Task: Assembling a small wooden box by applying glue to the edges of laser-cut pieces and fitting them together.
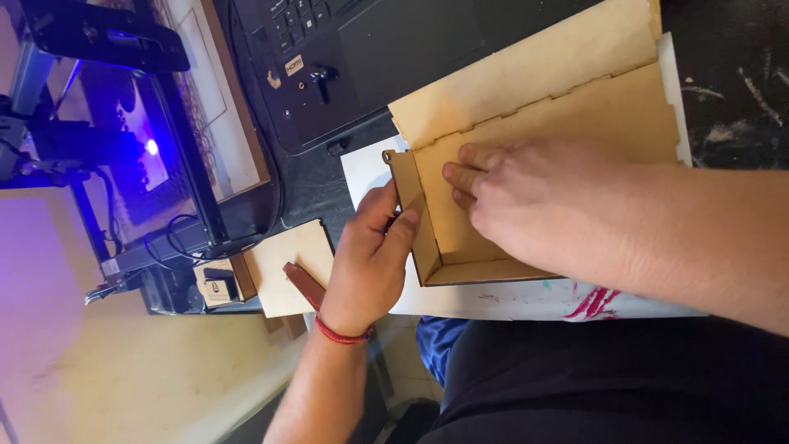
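An open box of thin laser-cut wood [575, 99] lies on a white sheet [366, 168] at the table's edge. My left hand [370, 259], with a red band at the wrist, presses its thumb and fingers against the outside of the box's short end wall [408, 201]. My right hand [534, 197] reaches inside the box from the right, fingertips flat on the inner panel close to that same end wall. The box's finger joints show along the upper seam.
A black laptop [362, 49] sits just beyond the box. At the left stands a laser engraver frame [99, 140] with a blue light and cables. A small plywood piece [283, 263] with a dark brown strip [304, 284] lies near my left hand. Red paint marks the sheet's front edge.
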